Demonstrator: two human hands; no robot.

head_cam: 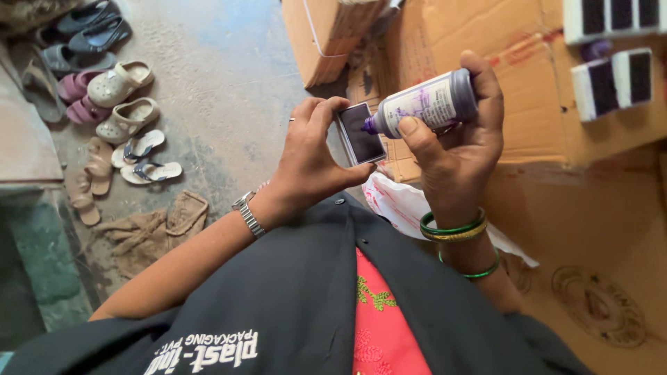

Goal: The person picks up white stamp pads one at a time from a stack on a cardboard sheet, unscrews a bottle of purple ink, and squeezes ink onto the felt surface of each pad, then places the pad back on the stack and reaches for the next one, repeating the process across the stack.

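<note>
Purple ink fills the small bottle [431, 103] that the right hand [455, 149] holds tipped on its side, with the fingers wrapped tight around it and the thumb pressed on the label. The bottle's thin tip points left and touches the dark pad of a little square stamp pad [360, 133] with a white rim. The left hand [306, 160] pinches that pad by its edges, thumb below and fingers on top, and holds it up in the air in front of the person's chest (nothing is under it but the floor and cardboard far below).

Green and gold bangles [453, 228] sit on the right wrist, and a metal watch [247, 214] is on the left wrist. The person wears a black jacket [278, 305] over a pink top with green stitching.

Flat brown cardboard [542, 90] lies beyond the hands, and more square pads [611, 82] with white rims sit on it near its top right corner. A white plastic bag [399, 205] lies just under the right hand. Off to the left, on the grey floor [222, 83], many sandals and slippers [118, 104] sit in a bunch, with a brown cloth [156, 229] near them.
</note>
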